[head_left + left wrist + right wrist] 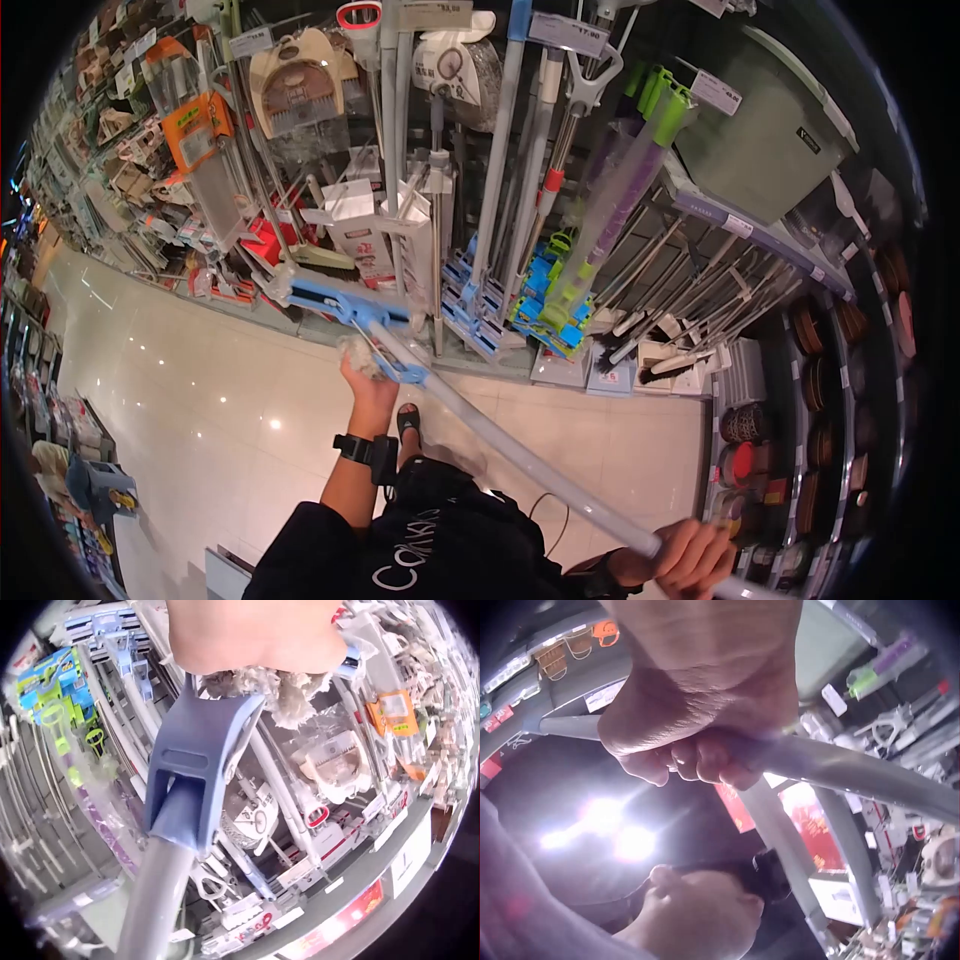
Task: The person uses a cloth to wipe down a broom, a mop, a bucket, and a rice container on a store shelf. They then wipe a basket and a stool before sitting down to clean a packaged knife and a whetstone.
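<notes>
A mop with a blue head [345,302] and a pale grey pole [490,432] slants across the head view. At its head my left hand [370,388] holds the fluffy beige-grey mop pad [358,357], its fingertips hidden in the fluff. From the left wrist view, the blue pole joint [196,742] and the pad [289,697] show just past the left hand [255,634]. Lower down, my right hand [690,560] grips the pole with curled fingers. The right wrist view has the right hand [697,727] wrapped round the pole [855,766].
Several packaged mops [475,300] stand along the shelf ahead, beside blue-green mop heads [555,300] and brushes [670,365]. A large grey-green bin [765,130] sits at the upper right. Shelving runs down the right side. Pale tiled floor [220,400] lies below.
</notes>
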Demonstrator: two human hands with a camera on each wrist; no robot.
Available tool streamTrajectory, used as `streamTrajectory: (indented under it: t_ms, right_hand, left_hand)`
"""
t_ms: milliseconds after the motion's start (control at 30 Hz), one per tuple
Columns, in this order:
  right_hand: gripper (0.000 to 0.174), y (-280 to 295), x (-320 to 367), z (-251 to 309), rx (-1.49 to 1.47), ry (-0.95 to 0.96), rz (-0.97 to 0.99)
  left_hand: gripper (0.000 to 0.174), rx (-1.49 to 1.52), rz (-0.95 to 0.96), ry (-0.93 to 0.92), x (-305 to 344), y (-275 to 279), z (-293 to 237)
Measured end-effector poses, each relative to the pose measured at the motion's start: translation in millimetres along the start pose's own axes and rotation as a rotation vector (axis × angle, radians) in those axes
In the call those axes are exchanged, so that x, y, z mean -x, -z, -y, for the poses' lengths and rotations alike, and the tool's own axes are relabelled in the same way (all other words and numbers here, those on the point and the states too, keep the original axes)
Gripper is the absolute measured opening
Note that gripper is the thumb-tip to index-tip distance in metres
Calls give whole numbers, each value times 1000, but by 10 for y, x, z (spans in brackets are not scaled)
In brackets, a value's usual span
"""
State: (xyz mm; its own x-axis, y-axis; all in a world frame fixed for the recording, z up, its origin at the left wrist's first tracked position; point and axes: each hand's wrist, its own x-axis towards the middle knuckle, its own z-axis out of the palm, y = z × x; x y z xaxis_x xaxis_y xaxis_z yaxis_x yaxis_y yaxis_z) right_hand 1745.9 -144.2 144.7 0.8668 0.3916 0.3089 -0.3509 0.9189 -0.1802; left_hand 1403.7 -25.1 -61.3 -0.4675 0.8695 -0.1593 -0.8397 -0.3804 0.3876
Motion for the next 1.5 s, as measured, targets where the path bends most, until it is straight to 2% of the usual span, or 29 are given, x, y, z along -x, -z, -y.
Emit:
streamTrajectory:
  t_ms: [67, 133, 200, 233, 267, 333, 367, 433, 467, 500, 600, 667, 700, 733, 767, 800, 867, 900, 933, 967, 1000, 1067, 1133, 1200, 1367, 1400, 1433, 1467, 1500]
  right_hand:
    - [17, -37, -50, 88, -344, -463, 989]
    - [21, -229, -30, -4, -417, -425, 1009]
    - [21, -316, -36, -28, -504, -366, 1110]
    - [21, -316, -41, -5, -545, -338, 1161]
    - [21, -278, -46, 45, -536, -340, 1153]
    - [27, -191, -59, 156, -586, -406, 1322]
    - [27, -259, -22, 135, -652, -422, 1260]
    - [23, -393, -48, 12, -667, -404, 1296]
    - [21, -434, -73, -10, -685, -394, 1329]
    - [21, -446, -89, 12, -678, -383, 1336]
    - [21, -425, -121, 83, -671, -360, 1245]
    - [21, -382, -160, 150, -663, -361, 1171]
    - [21, -361, -182, 191, -657, -363, 1130]
    - [20, -364, -273, 250, -668, -444, 1188]
    - [20, -375, -294, 268, -731, -426, 1198]
    - [20, -388, -314, 274, -796, -409, 1210]
    - [20, -393, -401, 349, -809, -416, 1230]
    - [19, -375, -433, 391, -821, -420, 1253]
    - [19, -334, -436, 443, -790, -325, 1206]
    - [22, -246, -537, 581, -777, -402, 1252]
    - [25, -234, -608, 673, -762, -475, 1299]
    - [24, -222, -674, 694, -876, -354, 1272]
    - [23, -276, -680, 607, -890, -346, 1241]
    - [21, -341, -675, 532, -888, -349, 1180]
    - [22, -543, -593, 221, -922, -304, 1054]
    - [19, -373, -625, 200, -713, -368, 1042]
    - [19, -206, -660, 128, -511, -419, 1021]
    - [23, -246, -536, -188, -608, -524, 962]
    - [30, -316, -360, -359, -404, -527, 825]
  left_hand:
    - [38, 78, -96, 53, -22, -2, -10]
    - [36, 41, -55, 92, 5, -111, -22]
    - [24, -45, -134, -133, 15, -241, -55]
    - [22, -246, -193, -331, 73, -294, -81]
    - [22, -255, -195, -324, 71, -317, -110]
    - [25, -967, 62, -498, 39, -351, -182]
    - [28, -1087, 254, -303, 99, -490, -184]
    - [31, -1483, 583, 133, 130, -606, -85]
    - [30, -1332, 979, 12, 119, -553, 119]
    - [24, -1482, 1102, -102, 309, -668, 239]
    - [21, -1601, 1062, -4, 503, -664, 301]
    - [20, -1662, 1091, -42, 375, -444, 297]
    - [21, -1576, 998, 130, 298, -378, 263]
    - [21, -1482, 900, 291, 215, -292, 229]
    - [24, -1721, 955, 52, 104, -157, 195]
    - [24, -1722, 952, 55, 66, -123, 152]
    - [29, -2061, 703, -566, 16, -63, 55]
    - [29, -2064, 697, -567, -34, 3, -14]
    - [34, -1997, 581, -784, -98, 80, -90]
    - [38, -1912, 461, -1001, -167, 109, -174]
    - [38, -1912, 456, -1017, -180, 128, -274]
    - [46, -1717, 199, -1035, -31, 243, -457]
    - [49, -1872, 237, -974, 258, 215, -538]
    - [49, -1885, 301, -1025, 422, 255, -472]
    - [47, -1645, 402, -817, 742, -95, -105]
    - [48, -1546, 428, -762, 756, -122, -16]
    - [50, -1574, 499, -776, 723, -158, 65]
    - [52, -1611, 567, -782, 716, -165, 125]
    - [53, -1623, 592, -688, 675, -107, 197]
